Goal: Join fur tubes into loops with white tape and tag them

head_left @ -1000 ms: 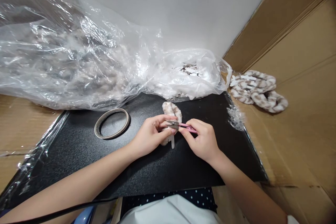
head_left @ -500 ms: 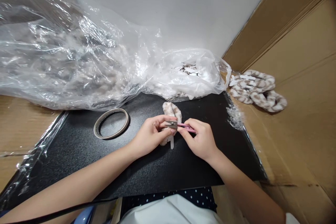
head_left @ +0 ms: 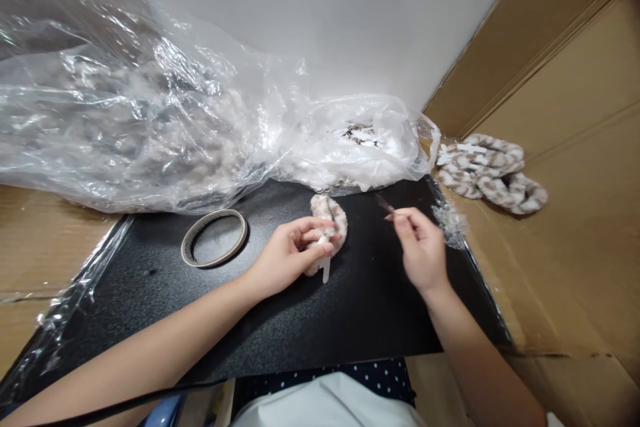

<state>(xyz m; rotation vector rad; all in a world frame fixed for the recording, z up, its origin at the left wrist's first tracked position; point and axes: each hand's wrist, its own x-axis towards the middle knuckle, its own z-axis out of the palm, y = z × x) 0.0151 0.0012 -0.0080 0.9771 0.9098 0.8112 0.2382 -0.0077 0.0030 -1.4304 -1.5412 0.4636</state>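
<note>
My left hand point(head_left: 295, 250) is closed on a fluffy white-and-tan plush band point(head_left: 340, 219), which rests on the black tabletop point(head_left: 280, 333). From under the fingers a narrow white tag point(head_left: 327, 271) hangs down, and a small metallic piece shows between thumb and fingers. To the right, away from the band, my right hand point(head_left: 423, 247) is closed around small thread snips point(head_left: 386, 207). Their blades are blurred and point up and left; most of the pink handle is hidden in the fingers.
A roll of tape point(head_left: 214, 238) lies at the left. Behind stand a large clear bag point(head_left: 125, 113) of fluffy pieces and a smaller bag point(head_left: 370, 147) with white tags. More tagged plush bands point(head_left: 493, 170) lie on cardboard point(head_left: 565, 267) at the right, near a clump of clear plastic bits point(head_left: 450, 221).
My right hand has moved right, taking the snips away from the band and turning their tips upward. My left hand stays on the band.
</note>
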